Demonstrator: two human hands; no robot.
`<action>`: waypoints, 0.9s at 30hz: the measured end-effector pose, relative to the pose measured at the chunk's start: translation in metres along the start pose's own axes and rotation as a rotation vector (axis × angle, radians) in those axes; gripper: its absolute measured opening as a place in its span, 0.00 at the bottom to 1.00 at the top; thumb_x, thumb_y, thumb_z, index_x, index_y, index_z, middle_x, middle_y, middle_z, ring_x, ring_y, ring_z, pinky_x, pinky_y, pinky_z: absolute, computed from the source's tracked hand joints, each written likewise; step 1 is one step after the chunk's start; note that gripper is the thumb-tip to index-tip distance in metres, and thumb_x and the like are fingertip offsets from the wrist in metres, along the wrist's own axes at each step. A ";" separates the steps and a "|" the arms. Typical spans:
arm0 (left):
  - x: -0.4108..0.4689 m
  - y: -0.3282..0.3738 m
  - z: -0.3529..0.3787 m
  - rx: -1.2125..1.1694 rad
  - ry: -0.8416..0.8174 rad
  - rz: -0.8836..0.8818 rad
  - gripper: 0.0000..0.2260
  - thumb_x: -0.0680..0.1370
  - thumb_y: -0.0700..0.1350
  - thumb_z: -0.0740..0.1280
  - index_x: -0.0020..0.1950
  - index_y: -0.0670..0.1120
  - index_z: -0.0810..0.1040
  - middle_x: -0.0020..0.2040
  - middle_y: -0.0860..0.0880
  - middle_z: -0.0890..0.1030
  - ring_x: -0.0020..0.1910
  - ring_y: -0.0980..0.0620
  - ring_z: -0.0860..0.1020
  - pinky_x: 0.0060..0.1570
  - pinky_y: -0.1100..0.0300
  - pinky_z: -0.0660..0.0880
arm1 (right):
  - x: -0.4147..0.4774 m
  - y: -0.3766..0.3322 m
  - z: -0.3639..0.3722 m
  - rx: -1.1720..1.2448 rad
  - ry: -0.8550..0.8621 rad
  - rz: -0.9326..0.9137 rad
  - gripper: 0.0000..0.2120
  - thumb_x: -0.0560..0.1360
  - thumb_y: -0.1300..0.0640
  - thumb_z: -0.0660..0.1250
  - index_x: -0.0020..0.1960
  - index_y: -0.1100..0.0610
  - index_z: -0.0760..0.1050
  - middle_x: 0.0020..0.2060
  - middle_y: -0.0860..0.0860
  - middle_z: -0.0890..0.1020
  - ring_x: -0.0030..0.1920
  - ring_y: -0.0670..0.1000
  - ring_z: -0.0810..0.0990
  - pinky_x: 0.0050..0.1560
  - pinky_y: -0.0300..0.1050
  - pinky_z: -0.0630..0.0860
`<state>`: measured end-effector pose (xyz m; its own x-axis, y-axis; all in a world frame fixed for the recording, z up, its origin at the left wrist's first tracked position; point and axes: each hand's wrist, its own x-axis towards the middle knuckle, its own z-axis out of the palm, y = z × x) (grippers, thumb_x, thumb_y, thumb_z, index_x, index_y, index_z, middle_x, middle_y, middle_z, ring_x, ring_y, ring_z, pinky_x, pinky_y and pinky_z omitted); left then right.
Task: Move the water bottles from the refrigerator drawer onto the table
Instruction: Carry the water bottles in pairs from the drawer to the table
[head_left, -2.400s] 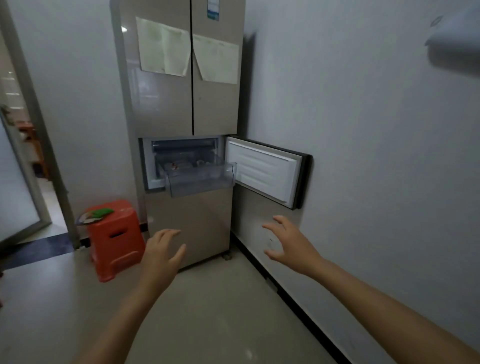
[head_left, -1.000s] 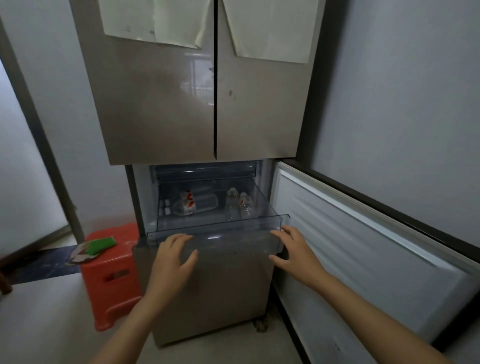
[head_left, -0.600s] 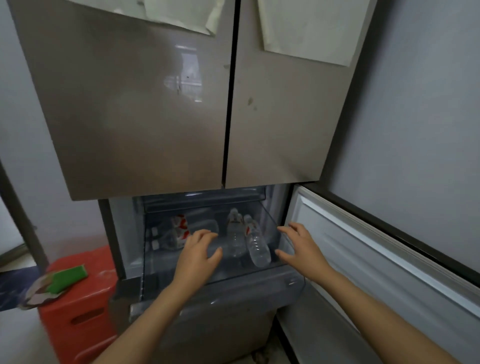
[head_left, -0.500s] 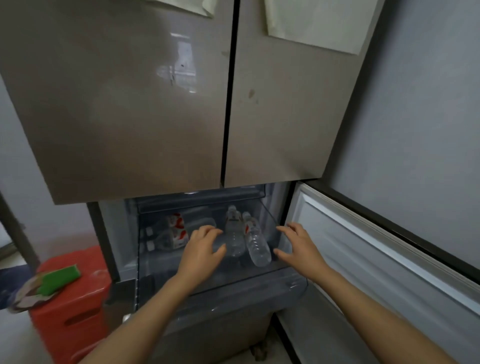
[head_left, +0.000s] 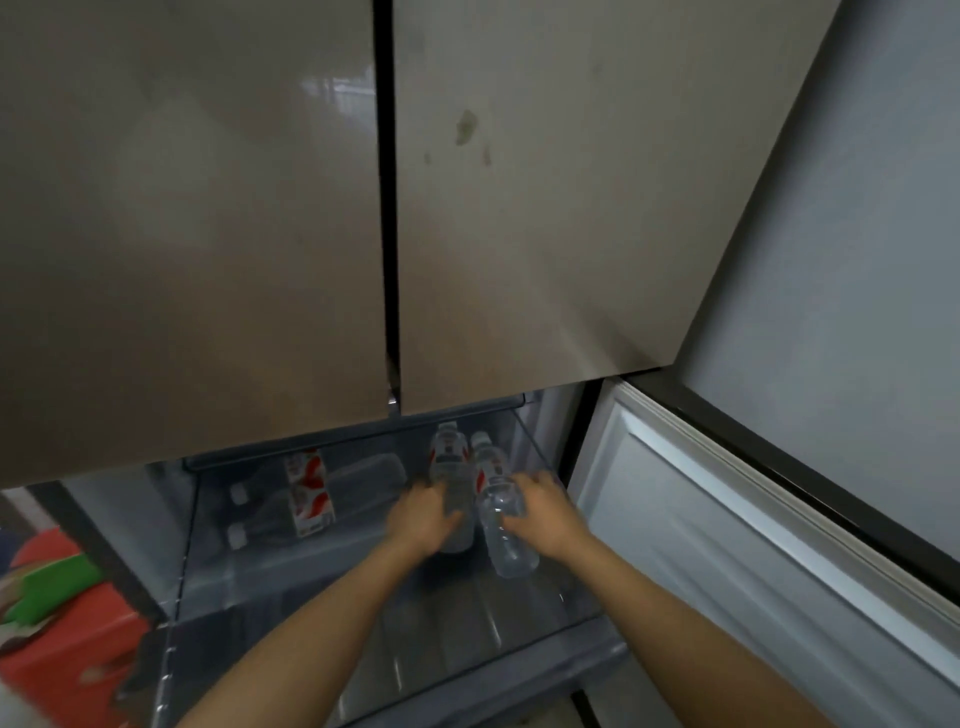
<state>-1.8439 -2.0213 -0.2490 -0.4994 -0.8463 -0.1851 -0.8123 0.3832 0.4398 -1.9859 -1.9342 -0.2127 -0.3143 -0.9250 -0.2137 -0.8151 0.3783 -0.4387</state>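
Drawer (head_left: 467, 639): four water bottles (head_left: 311, 499), two lying left. Left hand (head_left: 423, 519) grips third bottle (head_left: 451, 462), right hand (head_left: 545, 514) fourth bottle (head_left: 511, 551).

a single wide-angle camera on the person's head stands very near the refrigerator (head_left: 545, 234), facing forward and down; the closed doors (head_left: 197, 208) fill the upper frame, the open drawer (head_left: 467, 639) lies low at centre

I can read no word or number. The red-and-white labels just past my fingertips (head_left: 540, 480), on the left bottle (head_left: 451, 457) in my left hand (head_left: 423, 519) and the right bottle (head_left: 511, 551) in my right hand (head_left: 545, 519), are blur, as on the side bottles (head_left: 310, 493) further left.
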 end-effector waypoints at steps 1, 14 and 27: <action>0.010 -0.001 0.005 -0.007 -0.013 -0.008 0.22 0.76 0.51 0.62 0.68 0.44 0.65 0.65 0.40 0.70 0.63 0.41 0.71 0.59 0.51 0.71 | 0.010 0.000 0.003 0.013 -0.018 0.012 0.29 0.74 0.51 0.64 0.72 0.53 0.59 0.68 0.58 0.64 0.66 0.58 0.66 0.65 0.48 0.66; 0.066 -0.004 0.055 -0.140 -0.084 -0.266 0.39 0.70 0.58 0.65 0.73 0.48 0.49 0.69 0.43 0.66 0.65 0.42 0.69 0.61 0.52 0.70 | 0.083 0.004 0.040 -0.127 -0.155 0.144 0.31 0.77 0.53 0.59 0.74 0.59 0.48 0.68 0.64 0.63 0.64 0.61 0.70 0.58 0.52 0.71; -0.047 -0.045 0.031 0.024 -0.339 -0.296 0.53 0.67 0.50 0.73 0.70 0.60 0.30 0.72 0.40 0.56 0.67 0.38 0.65 0.63 0.46 0.68 | 0.067 0.010 0.052 -0.148 -0.293 0.164 0.54 0.68 0.52 0.72 0.72 0.41 0.31 0.70 0.62 0.56 0.66 0.63 0.66 0.62 0.52 0.70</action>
<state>-1.7931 -1.9872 -0.2876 -0.3118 -0.7533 -0.5791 -0.9398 0.1548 0.3046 -1.9899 -1.9907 -0.2772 -0.3117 -0.7944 -0.5213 -0.8338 0.4918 -0.2510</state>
